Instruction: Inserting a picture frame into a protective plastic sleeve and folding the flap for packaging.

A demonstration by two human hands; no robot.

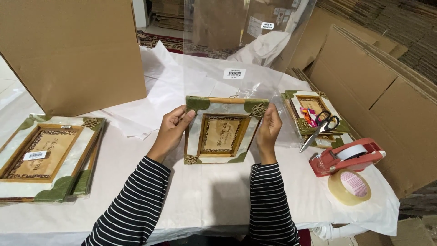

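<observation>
Both of my hands hold a decorative picture frame [222, 130] upright over the white-covered table [205, 196]. It has a wooden edge, pearly white border, green leaf corners and a brown engraved centre. My left hand [172, 129] grips its left side; my right hand [268, 127] grips its right side. A clear plastic bag [241, 45] with a white barcode sticker stands open just behind the frame, its mouth near the frame's top edge. My sleeves are black and white striped.
A stack of similar wrapped frames [45, 155] lies at left, another stack [314, 118] at right with scissors [321, 127] on top. A red tape dispenser [348, 157] and clear tape roll [349, 186] sit right. Large cardboard box [73, 50] at back left, white tissue paper [164, 91], flat cardboard at right.
</observation>
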